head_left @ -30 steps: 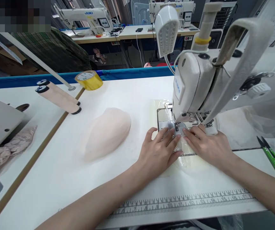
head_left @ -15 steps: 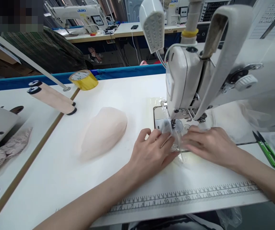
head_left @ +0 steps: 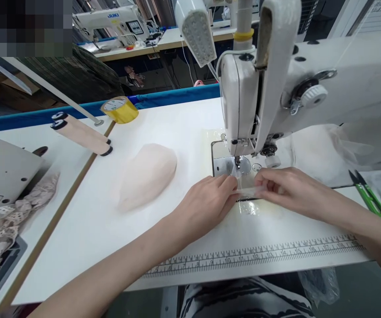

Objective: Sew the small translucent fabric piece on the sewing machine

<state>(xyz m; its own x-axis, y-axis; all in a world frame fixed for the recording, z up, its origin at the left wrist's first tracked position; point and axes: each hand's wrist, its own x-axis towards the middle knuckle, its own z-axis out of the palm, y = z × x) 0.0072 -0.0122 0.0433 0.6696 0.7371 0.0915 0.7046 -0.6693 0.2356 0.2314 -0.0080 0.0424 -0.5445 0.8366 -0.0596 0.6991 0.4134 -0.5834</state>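
Observation:
A thin strip of sheer pale fabric (head_left: 247, 191) stretches between my two hands, just in front of the needle and presser foot (head_left: 237, 161) of a white sewing machine (head_left: 240, 101). My left hand (head_left: 210, 194) pinches its left end with the fingers closed. At the other end, my right hand (head_left: 283, 187) grips it between thumb and curled fingers. Part of the fabric rises toward the presser foot; whether it lies under the foot I cannot tell. To the left, a pale pink moulded cup-shaped piece (head_left: 149, 174) lies on the white table.
Two thread cones (head_left: 81, 134) and a yellow tape roll (head_left: 120, 109) lie at the back left. Green thread snips (head_left: 370, 195) are right of my right hand, near pale fabric (head_left: 319, 152). Lace (head_left: 14, 225) sits far left. A printed ruler (head_left: 243, 258) runs along the front edge.
My fingers have closed and drawn the sheer strip taut between them, where before they were spread near the needle. The camera view has shifted slightly; the cup-shaped piece stays put.

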